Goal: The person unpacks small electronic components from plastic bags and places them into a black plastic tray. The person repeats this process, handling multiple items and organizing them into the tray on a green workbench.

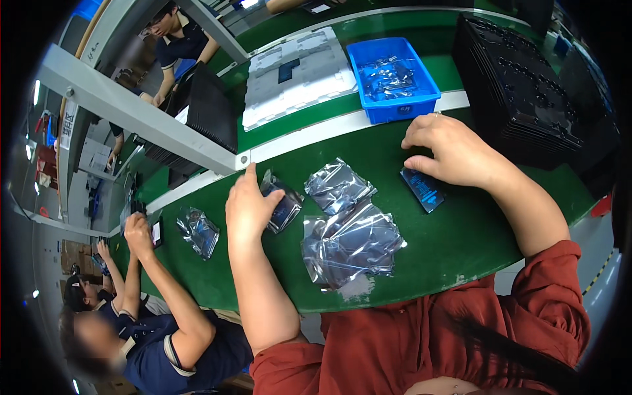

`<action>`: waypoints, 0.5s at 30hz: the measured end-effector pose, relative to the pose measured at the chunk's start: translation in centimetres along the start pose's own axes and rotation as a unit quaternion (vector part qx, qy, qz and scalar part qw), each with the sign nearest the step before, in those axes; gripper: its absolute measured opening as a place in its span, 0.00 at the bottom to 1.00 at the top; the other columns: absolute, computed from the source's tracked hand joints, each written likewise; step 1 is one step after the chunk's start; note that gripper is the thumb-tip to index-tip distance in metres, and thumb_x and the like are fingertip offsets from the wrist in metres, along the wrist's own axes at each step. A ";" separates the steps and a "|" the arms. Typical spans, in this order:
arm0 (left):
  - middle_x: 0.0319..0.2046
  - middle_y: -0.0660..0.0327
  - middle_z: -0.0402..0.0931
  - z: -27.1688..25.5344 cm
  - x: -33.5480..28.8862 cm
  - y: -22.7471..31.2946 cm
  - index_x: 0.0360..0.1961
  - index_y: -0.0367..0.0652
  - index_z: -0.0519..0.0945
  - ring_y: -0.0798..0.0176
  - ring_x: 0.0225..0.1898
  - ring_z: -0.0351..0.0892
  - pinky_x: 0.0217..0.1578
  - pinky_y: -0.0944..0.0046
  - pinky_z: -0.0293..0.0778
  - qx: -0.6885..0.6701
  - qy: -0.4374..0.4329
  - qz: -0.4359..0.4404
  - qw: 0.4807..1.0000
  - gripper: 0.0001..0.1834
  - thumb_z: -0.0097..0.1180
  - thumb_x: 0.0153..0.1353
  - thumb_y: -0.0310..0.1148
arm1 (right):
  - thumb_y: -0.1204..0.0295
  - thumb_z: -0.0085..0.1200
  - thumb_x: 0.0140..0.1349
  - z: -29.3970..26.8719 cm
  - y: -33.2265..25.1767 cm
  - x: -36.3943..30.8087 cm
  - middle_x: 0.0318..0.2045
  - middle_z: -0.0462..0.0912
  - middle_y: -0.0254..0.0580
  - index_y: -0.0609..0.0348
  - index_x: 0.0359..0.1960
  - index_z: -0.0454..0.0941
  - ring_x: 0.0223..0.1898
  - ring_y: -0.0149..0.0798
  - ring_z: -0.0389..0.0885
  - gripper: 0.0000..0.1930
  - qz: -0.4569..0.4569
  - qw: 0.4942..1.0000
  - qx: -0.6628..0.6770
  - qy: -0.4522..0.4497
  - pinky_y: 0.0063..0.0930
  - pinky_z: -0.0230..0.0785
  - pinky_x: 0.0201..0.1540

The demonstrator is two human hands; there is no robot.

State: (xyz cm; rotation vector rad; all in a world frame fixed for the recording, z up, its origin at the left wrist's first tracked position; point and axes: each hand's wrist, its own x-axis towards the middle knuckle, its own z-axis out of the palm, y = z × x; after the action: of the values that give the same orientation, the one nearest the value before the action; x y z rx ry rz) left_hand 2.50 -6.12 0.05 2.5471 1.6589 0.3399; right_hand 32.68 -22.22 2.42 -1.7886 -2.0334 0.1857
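Note:
My left hand (252, 205) is beside a clear plastic bag with a dark flat item inside (284, 209). Its thumb lies over the bag and its fingers are apart. On the right, my right hand (451, 148) is curved, with a gap between thumb and fingers and nothing visible between them. Just below its thumb lies a dark flat rectangular part (423, 191) with pale print. Between my hands, several shiny clear bags with dark flat items (354, 243) overlap in a pile, and a bag (337, 185) rests at its far side.
A blue bin (368, 112) holds small bagged pieces beyond the white rail. White foam trays (299, 79) lie to its left; black trays (510, 92) are stacked at right. Another bag (197, 232) lies left, near a co-worker's hand (137, 234). A metal post (141, 112) slants across the left.

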 end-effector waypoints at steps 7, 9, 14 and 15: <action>0.27 0.56 0.78 -0.8 1.0 -1.3 0.38 0.35 0.77 0.59 0.26 0.77 0.29 0.63 0.72 -0.231 0.135 -0.001 0.963 0.08 0.51 0.59 0.27 | 0.70 0.58 0.52 0.9 -1.6 -0.1 0.37 0.80 0.46 0.64 0.36 0.80 0.42 0.48 0.78 0.12 -0.095 0.989 0.112 0.026 0.38 0.70 0.48; 0.21 0.69 0.70 -2.0 -0.1 1.0 0.35 0.37 0.75 0.79 0.19 0.65 0.18 0.76 0.62 -0.499 0.184 -0.021 0.847 0.06 0.49 0.64 0.29 | 0.70 0.58 0.52 1.6 -2.3 -0.1 0.38 0.80 0.47 0.64 0.38 0.79 0.42 0.48 0.78 0.13 -0.118 0.975 0.184 0.051 0.36 0.71 0.46; 0.32 0.62 0.75 -2.9 -4.0 7.1 0.44 0.38 0.72 0.74 0.22 0.71 0.19 0.74 0.70 -0.668 0.081 0.020 0.740 0.10 0.51 0.65 0.30 | 0.62 0.66 0.51 2.6 -4.8 -0.5 0.54 0.70 0.53 0.63 0.65 0.55 0.48 0.42 0.75 0.43 -0.036 0.932 0.356 0.057 0.32 0.73 0.47; 0.34 0.61 0.75 -2.2 -4.2 7.5 0.45 0.37 0.71 0.73 0.24 0.72 0.20 0.74 0.71 -0.703 0.034 0.052 0.709 0.10 0.51 0.65 0.30 | 0.63 0.67 0.50 3.0 -5.0 -0.8 0.55 0.69 0.52 0.63 0.65 0.55 0.48 0.42 0.75 0.44 -0.016 0.924 0.374 0.075 0.32 0.73 0.47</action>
State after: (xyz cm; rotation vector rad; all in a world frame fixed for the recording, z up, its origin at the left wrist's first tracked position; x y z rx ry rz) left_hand 7.03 -13.15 3.04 1.3616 0.6163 1.1411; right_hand 26.99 -23.24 1.38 -1.2355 -1.5660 0.6887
